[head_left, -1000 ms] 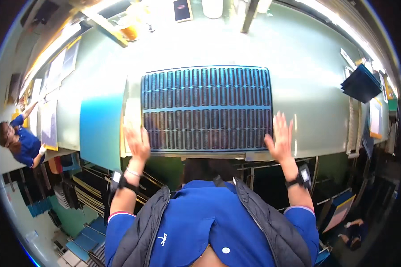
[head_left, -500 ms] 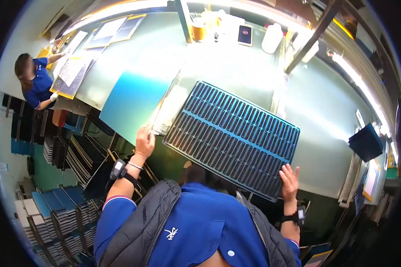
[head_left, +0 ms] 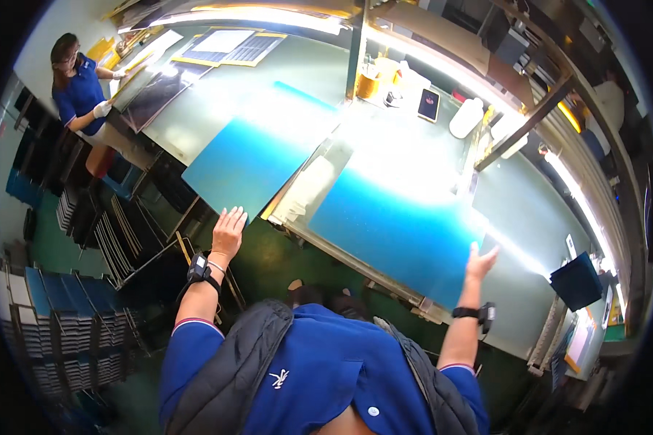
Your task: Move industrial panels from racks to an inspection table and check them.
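Observation:
A plain blue panel [head_left: 392, 232] lies on the bench in front of me. My right hand [head_left: 480, 261] is at its right edge, thumb and fingers spread; whether it touches the panel I cannot tell. Another blue panel [head_left: 250, 167] lies to the left, its near edge reaching past the bench edge. At that panel's near corner rests my left hand [head_left: 229, 230], fingers stretched out flat. Part of a further blue sheet [head_left: 306, 96] shows behind the left panel. Between the two panels runs a pale strip [head_left: 312, 188].
A person [head_left: 80, 94] in blue handles a sheet at the far left. Racks of panels [head_left: 72, 333] stand low on the left. A phone [head_left: 428, 105], a white bottle [head_left: 466, 118] and an upright post [head_left: 357, 54] are at the back. A dark blue panel [head_left: 577, 281] leans on the right.
The dark slotted panel face is gone from view; plain blue shows in its place. My left hand now lies on the left panel's near corner. My right hand has risen slightly, with fingers spread.

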Motion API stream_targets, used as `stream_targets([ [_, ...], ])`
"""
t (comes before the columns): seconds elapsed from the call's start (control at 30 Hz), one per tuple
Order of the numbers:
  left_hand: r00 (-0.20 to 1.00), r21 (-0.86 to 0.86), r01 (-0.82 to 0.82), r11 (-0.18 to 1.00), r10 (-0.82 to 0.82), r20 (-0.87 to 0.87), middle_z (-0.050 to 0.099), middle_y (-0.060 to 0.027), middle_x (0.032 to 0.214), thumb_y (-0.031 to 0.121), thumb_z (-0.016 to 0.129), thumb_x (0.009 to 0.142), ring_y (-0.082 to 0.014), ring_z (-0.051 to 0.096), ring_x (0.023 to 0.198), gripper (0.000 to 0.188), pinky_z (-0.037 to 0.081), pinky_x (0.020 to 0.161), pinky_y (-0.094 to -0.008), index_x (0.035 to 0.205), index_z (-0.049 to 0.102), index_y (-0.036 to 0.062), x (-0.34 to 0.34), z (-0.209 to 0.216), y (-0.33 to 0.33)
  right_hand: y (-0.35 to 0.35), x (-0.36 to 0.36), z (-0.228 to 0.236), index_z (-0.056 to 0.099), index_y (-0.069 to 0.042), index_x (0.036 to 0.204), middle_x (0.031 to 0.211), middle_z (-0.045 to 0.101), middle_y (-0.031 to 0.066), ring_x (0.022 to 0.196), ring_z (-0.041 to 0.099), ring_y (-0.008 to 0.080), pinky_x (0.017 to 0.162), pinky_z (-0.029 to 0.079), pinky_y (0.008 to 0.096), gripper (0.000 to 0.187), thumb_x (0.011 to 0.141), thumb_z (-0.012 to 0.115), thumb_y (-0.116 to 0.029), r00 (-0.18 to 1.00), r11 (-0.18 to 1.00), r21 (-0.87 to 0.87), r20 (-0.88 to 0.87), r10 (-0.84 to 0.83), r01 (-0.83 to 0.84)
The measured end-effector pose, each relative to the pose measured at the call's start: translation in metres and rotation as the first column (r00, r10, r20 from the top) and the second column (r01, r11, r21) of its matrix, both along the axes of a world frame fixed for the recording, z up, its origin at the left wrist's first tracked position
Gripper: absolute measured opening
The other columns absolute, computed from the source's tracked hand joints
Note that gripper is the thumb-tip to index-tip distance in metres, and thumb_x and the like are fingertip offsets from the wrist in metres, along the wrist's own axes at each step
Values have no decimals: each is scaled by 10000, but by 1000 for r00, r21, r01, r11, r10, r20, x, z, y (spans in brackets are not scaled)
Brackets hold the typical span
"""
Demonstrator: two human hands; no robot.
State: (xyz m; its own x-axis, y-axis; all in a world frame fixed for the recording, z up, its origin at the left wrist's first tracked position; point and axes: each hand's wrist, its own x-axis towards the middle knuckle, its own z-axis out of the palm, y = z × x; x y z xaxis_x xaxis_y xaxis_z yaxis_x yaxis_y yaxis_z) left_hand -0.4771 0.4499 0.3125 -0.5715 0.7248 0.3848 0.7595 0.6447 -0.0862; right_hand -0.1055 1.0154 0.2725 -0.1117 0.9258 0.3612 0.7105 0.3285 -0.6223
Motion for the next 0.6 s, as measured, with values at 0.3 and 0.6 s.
stream_targets([
  [0.3,891,828,-227,513,453,-37,664,-40,752,21,662,821,-75,592,617,73,485,555,-225,892,672,10,-8,197,-71,-164,-95,51,590,-45,1188,1299,483,221,1218,446,376,1042,329,443,413,814,677,-196,774,773,-126,48,631,-622],
  [0.6,209,143,-978,-152,-753,624,617,-61,891,-21,681,776,-207,636,797,218,570,718,-388,886,533,94,90,50,-41,-263,-227,122,649,-2,1047,1152,606,162,1023,606,283,882,475,355,207,853,614,-65,347,294,-191,-395,850,-937],
])
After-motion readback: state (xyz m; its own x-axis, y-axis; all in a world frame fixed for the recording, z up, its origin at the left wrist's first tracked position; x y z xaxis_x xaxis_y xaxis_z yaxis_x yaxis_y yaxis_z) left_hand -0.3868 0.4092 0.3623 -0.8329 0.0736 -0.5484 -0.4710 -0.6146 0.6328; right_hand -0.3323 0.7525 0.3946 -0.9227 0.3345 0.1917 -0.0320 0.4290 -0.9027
